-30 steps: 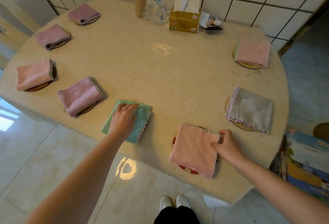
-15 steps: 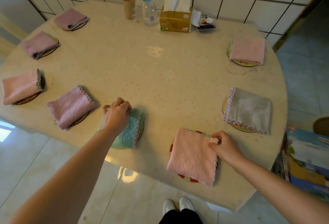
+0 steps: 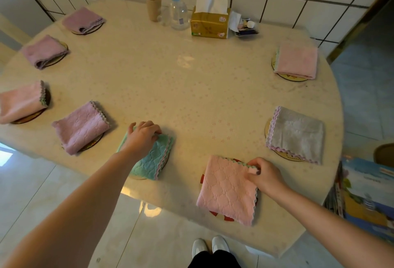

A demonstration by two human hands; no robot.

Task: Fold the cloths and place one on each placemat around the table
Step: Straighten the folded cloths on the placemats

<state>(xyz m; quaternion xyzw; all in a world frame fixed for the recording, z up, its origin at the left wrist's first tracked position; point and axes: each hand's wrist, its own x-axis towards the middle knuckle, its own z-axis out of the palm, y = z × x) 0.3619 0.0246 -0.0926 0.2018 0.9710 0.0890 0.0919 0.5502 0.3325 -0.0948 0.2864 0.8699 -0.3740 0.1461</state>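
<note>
A folded green cloth point(image 3: 152, 160) lies on a round placemat point(image 3: 164, 164) near the table's front edge; my left hand point(image 3: 142, 136) rests on its far end, fingers curled over the fold. To its right a pink cloth point(image 3: 227, 191) covers a red-patterned placemat point(image 3: 221, 216); my right hand point(image 3: 265, 177) pinches its far right corner. Folded cloths sit on the other mats: mauve point(image 3: 80, 127), pink point(image 3: 20, 102), mauve point(image 3: 42, 51), mauve point(image 3: 83, 20), pink point(image 3: 297, 61) and grey point(image 3: 296, 134).
At the back of the beige oval table point(image 3: 191, 88) stand a brown cup point(image 3: 153, 7), a clear pump bottle point(image 3: 178, 9), a yellow tissue box point(image 3: 210, 20) and a small tray of odds point(image 3: 246, 27). A printed box point(image 3: 368, 195) sits on the floor at right. Tiled wall behind.
The green cloth went from a wider spread to a narrower fold under my left hand, which now rests on its far end. My right hand stays on the pink cloth's corner.
</note>
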